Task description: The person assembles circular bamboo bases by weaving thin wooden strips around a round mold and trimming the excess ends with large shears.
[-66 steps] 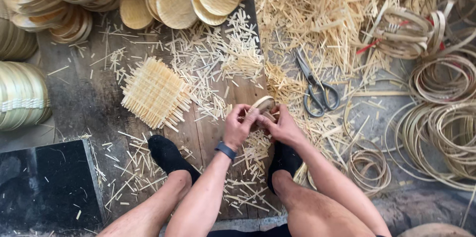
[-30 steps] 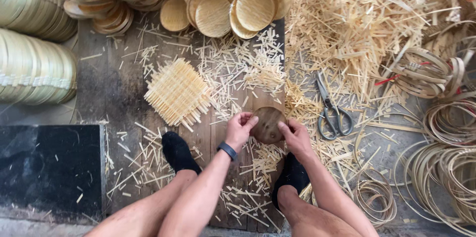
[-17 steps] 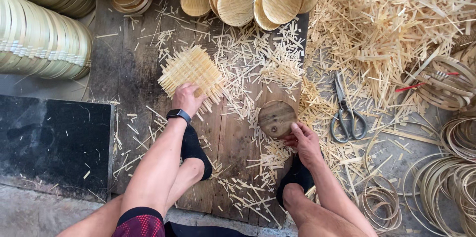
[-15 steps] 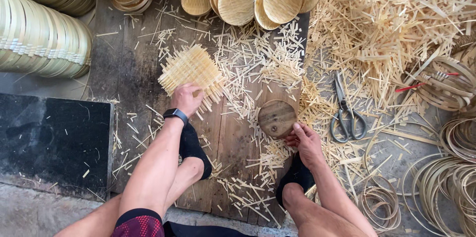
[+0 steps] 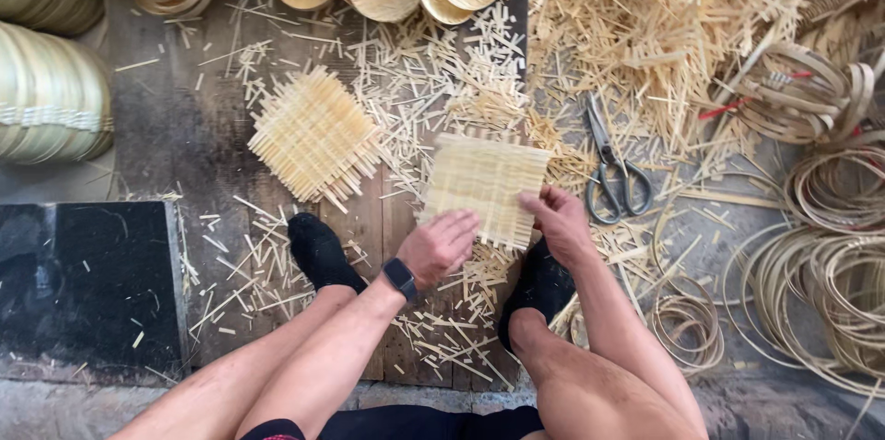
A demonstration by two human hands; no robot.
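Both hands hold a square woven bamboo mat (image 5: 484,187) flat over the wooden floor (image 5: 184,127) between the feet, the left hand (image 5: 447,245) spread on its near edge, the right hand (image 5: 558,219) pinching its right corner, apparently positioning it.

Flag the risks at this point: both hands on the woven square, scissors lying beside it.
1. The woven mat has loose strip ends poking out all round; both the left hand and right hand press its near edge, so splinters look likely.
2. The scissors lie just beyond the right hand, easy to bump.
3. Offcuts litter the boards around the socked feet.
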